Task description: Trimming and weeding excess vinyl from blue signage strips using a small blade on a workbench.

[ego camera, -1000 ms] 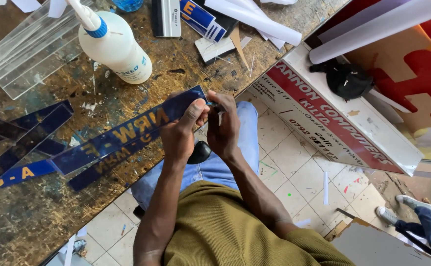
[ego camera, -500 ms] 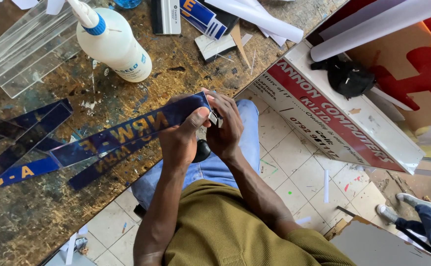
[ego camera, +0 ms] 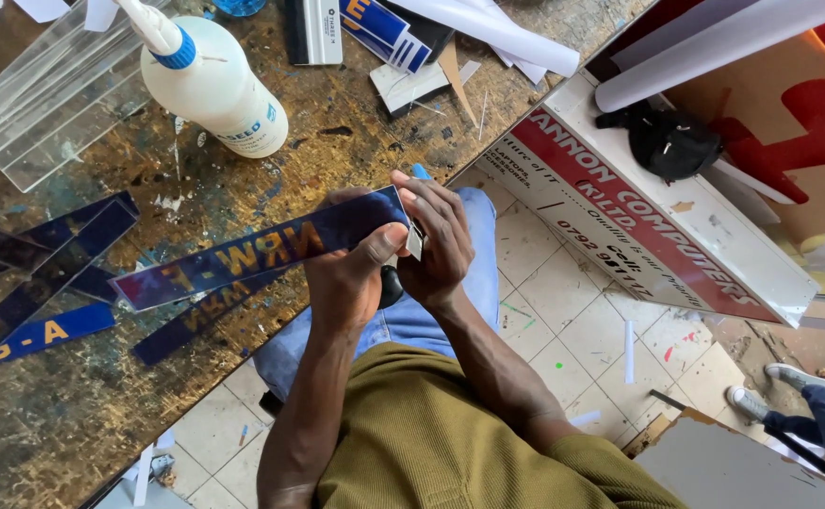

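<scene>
Holding the long blue strip (ego camera: 261,250) with yellow letters, your left hand (ego camera: 346,273) wraps its near end, thumb pressed on top, while the rest of the strip juts out to the left above the worn workbench (ego camera: 337,160). Your right hand (ego camera: 436,250) pinches something small and pale, a thin blade or a flap of backing, I cannot tell which, right at the strip's end corner, fingers closed narrowly on it.

It looks as if you are working the end of the strip, trimming or peeling at that corner. To do it well, keep your left thumb close to the corner so the strip cannot flex, and let the free length rest flat against the bench edge rather than hang. Move the right fingers in short, controlled strokes away from your left thumb. Keep the lettered face clean of fingerprints and grit from the bench.

More blue strips (ego camera: 45,273) lie on the bench to the far left, some crossing one another. A white glue bottle (ego camera: 210,80) with a blue collar lies on its side beyond them, next to clear acrylic pieces (ego camera: 49,94). To the right, a white sign board (ego camera: 657,217) with a red band leans over the tiled floor (ego camera: 563,311).
</scene>
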